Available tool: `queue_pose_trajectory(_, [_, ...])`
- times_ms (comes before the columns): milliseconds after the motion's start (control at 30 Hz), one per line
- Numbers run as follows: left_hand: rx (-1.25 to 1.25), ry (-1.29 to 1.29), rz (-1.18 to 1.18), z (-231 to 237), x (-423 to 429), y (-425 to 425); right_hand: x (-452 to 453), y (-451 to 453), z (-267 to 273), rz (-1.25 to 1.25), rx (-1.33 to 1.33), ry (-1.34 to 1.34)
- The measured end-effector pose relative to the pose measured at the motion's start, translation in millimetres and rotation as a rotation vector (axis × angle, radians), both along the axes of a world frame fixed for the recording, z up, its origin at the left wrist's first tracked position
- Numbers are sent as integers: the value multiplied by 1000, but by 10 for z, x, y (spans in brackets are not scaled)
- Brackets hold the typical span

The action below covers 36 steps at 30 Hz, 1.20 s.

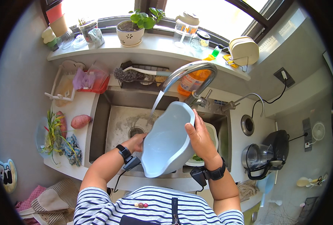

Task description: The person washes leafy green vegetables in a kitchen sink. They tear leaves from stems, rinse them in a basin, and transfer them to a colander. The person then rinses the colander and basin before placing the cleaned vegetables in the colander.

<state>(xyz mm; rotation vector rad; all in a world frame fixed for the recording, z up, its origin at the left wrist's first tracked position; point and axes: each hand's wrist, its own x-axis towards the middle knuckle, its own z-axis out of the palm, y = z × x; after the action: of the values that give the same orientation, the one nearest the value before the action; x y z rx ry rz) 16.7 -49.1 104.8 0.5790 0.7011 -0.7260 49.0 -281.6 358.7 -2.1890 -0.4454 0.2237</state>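
A light blue plastic basin (168, 137) is tilted on its side over the sink, its inside facing me. My left hand (138, 142) grips its left edge, the fingertips hidden behind it. My right hand (201, 136) presses on its right wall, thumb near the rim. Water runs from the curved chrome faucet (193, 66) into the stainless steel sink (121, 118), left of the basin and above the drain (135, 131). Behind my right hand, a pale green container (212, 133) with some green leaves stands in the right-hand bowl, partly hidden.
Sweet potatoes (81, 121), spring onions (54, 132) and a patterned cloth (71, 149) lie on the left counter. An orange bottle (193, 81) and a rack with a steel scourer (125, 74) stand behind the sink. A glass-jugged appliance (257, 157) is at right.
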Motion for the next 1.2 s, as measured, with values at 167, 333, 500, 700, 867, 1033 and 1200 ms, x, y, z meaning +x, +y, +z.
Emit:
queue_pose_trajectory(167, [101,-330,38,298,38,264,87,-37,-46,-9,210,23])
queue_pose_trajectory(333, [199,-285,-52,437,-216,147,108,-180,-130,-33,333,156])
queue_pose_trajectory(500, [-24,-169,41,487,-494,264,100,-351,-420,-87,526,361])
queue_pose_trajectory(700, [469,-290,135,810,-849,932,371,-145,-1034,-276,535,82])
queue_pose_trajectory(867, [866,-580,457,1114,-924,1080,632,408,-1343,-130,756,651])
queue_pose_trajectory(1033, [1148,-789,447,1325,-860,870,797,953,-1483,-119,1004,916])
queue_pose_trajectory(1200, [1656,-899,371,1456,-812,734,754,699,-1469,-73,649,747])
